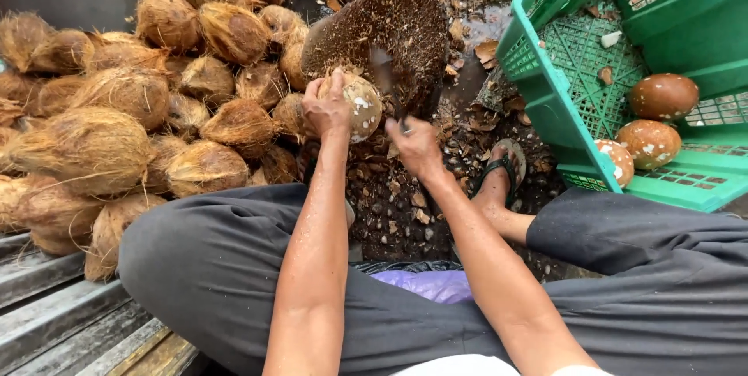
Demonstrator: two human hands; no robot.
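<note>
My left hand (326,107) grips a partly shaved brown coconut (360,105) with white patches, holding it against a round wooden chopping block (389,33) covered in husk crumbs. My right hand (414,146) is closed on the handle of a cleaver (386,76) whose blade lies beside the coconut, on its right. I sit with grey trousers spread and one sandalled foot (502,169) on the ground by the block.
A big heap of hairy husked coconuts (132,103) fills the left. A green plastic crate (576,49) at the right, tipped on its side, holds three shaved coconuts (662,95). Shell chips litter the dark ground (397,204). Metal slats (54,298) lie at lower left.
</note>
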